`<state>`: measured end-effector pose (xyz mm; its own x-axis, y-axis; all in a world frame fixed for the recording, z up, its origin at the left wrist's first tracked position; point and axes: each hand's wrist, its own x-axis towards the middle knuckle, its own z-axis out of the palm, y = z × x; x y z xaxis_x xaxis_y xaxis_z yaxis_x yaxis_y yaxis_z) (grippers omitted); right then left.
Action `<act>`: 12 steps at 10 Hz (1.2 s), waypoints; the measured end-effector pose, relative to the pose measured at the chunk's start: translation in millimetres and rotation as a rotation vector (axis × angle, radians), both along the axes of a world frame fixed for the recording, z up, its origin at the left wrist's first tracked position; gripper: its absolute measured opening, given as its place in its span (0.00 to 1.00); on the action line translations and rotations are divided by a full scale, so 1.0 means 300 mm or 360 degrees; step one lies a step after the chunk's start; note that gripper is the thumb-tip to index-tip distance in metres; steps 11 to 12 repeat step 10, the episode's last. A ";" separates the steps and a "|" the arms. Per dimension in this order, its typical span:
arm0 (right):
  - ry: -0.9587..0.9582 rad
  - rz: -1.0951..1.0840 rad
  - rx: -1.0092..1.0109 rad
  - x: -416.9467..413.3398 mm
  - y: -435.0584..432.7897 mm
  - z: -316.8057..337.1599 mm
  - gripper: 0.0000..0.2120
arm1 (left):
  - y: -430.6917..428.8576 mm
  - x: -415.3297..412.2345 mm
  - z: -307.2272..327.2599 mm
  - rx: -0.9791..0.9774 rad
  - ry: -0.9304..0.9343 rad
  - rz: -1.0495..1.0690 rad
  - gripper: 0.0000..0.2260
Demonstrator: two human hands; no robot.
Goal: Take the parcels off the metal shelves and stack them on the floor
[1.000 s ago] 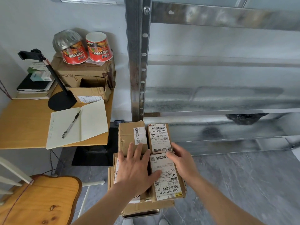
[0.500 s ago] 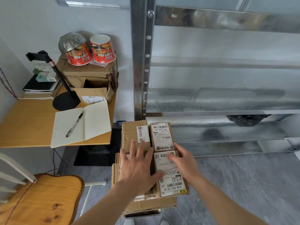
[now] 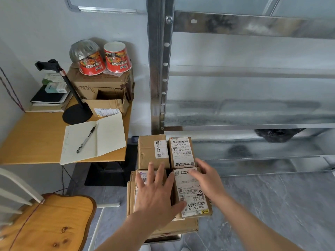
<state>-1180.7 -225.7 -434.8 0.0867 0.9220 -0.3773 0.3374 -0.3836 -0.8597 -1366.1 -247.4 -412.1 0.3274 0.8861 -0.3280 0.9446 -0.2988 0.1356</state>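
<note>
A stack of brown cardboard parcels stands on the grey floor in front of the metal shelves. On top, a long parcel with a white label lies at the front right, and two smaller parcels sit behind it. My left hand hovers flat with fingers spread over the left side of the stack, its thumb against the labelled parcel. My right hand rests open on that parcel's far right edge. The shelf boards in view carry no parcels.
A wooden desk to the left holds an open notebook with a pen, a black stand, books, a cardboard box and two red noodle cups. A wooden chair stands at lower left. A dark object sits under a shelf.
Both hands have eased back slightly from the stack's top, the left hand lifting with fingers spread. The parcels have not moved. My view has shifted a little leftward.
</note>
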 end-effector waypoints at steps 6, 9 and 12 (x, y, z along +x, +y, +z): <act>0.0012 -0.0184 -0.0036 -0.005 -0.017 -0.003 0.13 | -0.037 -0.073 0.002 -0.0223 -0.0158 0.0119 0.46; -0.0005 -0.0206 -0.0086 0.013 -0.001 -0.005 0.28 | -0.040 -0.037 0.004 -0.0142 0.0040 0.0061 0.48; -0.0004 -0.0230 -0.0042 0.019 0.021 0.013 0.28 | -0.031 -0.009 0.010 -0.0120 0.0000 0.0056 0.47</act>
